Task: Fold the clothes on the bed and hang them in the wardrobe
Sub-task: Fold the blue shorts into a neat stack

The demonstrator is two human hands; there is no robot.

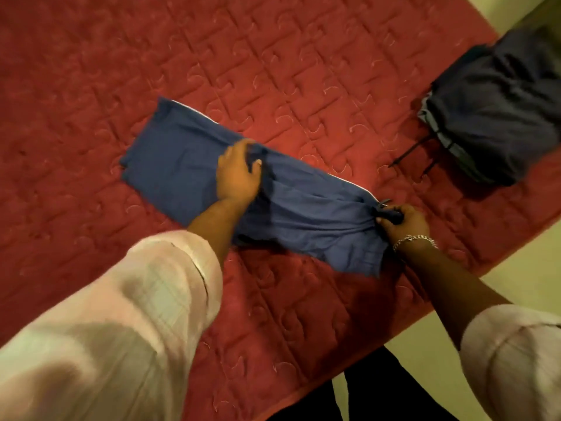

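Two hands on one garment, and only the head view to go by. My left hand (238,173) lies across the middle of the blue garment (243,189), palm down, fingers (243,146) curled over the far side and bunching a bit of cloth, thumb out toward the right. My right hand (400,221) is at the near-right end, fingers curled tight round a gathered knot of fabric, what looks like a dark drawstring (383,204) poking out beside them. A bracelet (416,240) sits on that wrist.

The blue garment stretches diagonally across the red quilted bed (91,86), the left part flat and tidy, the right part rumpled into long creases running toward my right grip. A second, darker pile of clothes (498,117) sits well apart near the bed's right edge, strings trailing off it.

Now, the risks as I read them. That right end is pinched at one point, not along an edge, so if I lift or fold from here the creases could get pressed in and the fold come out crooked. Pull too hard against my left hand and the neat left half may drag out of square. The right end also lies close to the bed's edge; let go carelessly and it might slide toward the floor (516,268). And the loose cord could get trapped inside the fold.
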